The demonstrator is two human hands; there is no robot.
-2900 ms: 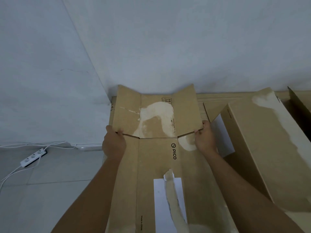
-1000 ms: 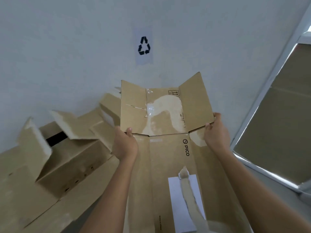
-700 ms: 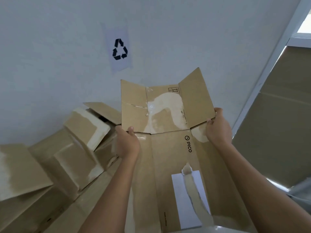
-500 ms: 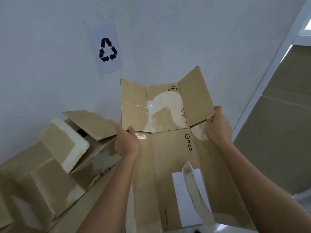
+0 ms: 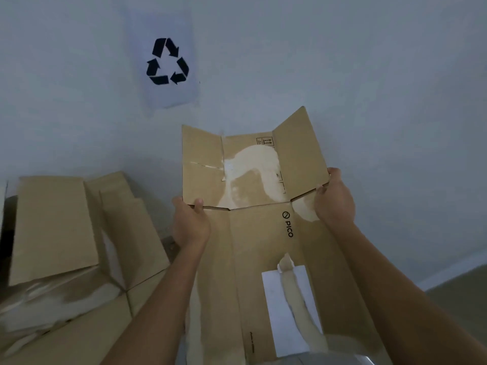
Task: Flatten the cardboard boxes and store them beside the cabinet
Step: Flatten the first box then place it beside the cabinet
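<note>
Below the recycling sign [image 5: 168, 64] and a little to its right, I have the flattened box [image 5: 263, 246] held up in front of the wall by both hands, at the crease where its top flaps hinge. The left hand [image 5: 191, 222] pinches the left edge, thumb on the front face and fingers hidden behind the board. The right hand [image 5: 333, 200] wraps the right edge at the flap notch, fingers curled round it.

I judge the sheet light and easy to carry. It should be stiff along each panel but loose at every crease, so the flaps will swing if I tip it. Gripping the two side edges near the flap crease, as now, seems sound. The torn pale patches look weak, and the loose tape strip [image 5: 297, 299] could snag.

"PICO" with a round logo [image 5: 288, 225] runs down the middle panel, straight below the sign. The centre flap carries small boxed handling marks with arrows. A white label [image 5: 287, 312] sits lower still and shows no writing I can see. A line of fine print near the bottom edge is too small to read.

Below and left of the sign lies a pile of boxes [image 5: 66, 233]. I cannot pick out the cabinet for certain.
</note>
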